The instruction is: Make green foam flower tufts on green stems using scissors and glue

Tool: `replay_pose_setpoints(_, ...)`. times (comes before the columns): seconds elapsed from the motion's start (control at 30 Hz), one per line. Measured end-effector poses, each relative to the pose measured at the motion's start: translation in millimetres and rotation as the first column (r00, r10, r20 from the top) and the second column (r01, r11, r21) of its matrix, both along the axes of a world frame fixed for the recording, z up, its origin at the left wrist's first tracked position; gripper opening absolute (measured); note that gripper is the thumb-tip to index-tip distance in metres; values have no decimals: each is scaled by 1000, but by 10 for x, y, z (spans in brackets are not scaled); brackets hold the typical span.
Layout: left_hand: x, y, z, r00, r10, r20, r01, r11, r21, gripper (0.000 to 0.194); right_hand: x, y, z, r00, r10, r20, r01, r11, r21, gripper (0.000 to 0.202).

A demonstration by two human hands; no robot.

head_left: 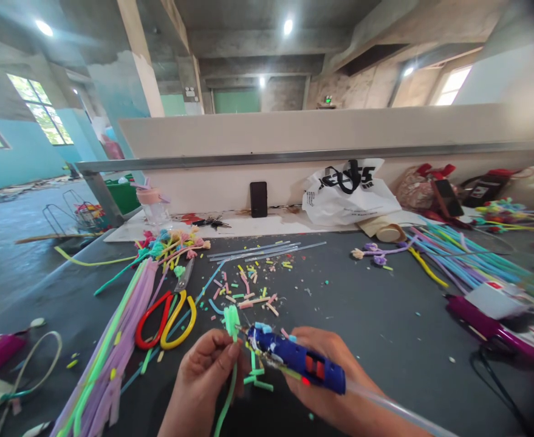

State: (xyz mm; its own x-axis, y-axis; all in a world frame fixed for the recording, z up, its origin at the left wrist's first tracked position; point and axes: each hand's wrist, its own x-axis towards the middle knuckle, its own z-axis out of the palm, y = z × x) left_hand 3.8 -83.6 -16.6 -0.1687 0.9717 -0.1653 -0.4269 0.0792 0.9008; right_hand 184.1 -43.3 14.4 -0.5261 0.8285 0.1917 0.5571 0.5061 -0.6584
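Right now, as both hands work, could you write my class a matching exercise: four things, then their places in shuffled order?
1. Blue plastic glue gun
2. Light-green fuzzy stem
3. Red-and-yellow-handled metal scissors
4. Black rectangular phone

A. Upright by the pale back panel
B. In the right hand
C. Beside the lilac fuzzy stems
D. Pinched in the left hand

Pairs: 1-B; 2-D; 3-C; 4-A

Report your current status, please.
Left grip: thin green stem with bunched head. Right grip: blue plastic glue gun, nozzle near head. Red-yellow-handled metal scissors lie leftward.
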Motion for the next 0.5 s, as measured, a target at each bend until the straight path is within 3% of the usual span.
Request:
replay_pose_setpoints(0.17, -4, -3, 4, 1000, -26, 10, 26, 999, 43, 25, 50, -7, -26, 999, 13, -39, -11, 998, 58, 11)
replay_pose_setpoints(0.37, -11, 5, -22, 999, -46, 22, 46, 999, 3, 26, 35, -20, 35, 999, 28, -28, -27, 1000, 9, 13)
replay_pose_setpoints(0.5, -17, 10, 0, 998, -37, 56, 38, 999, -21, 27, 29, -12, 25, 997, 73, -33, -71, 996, 61, 12)
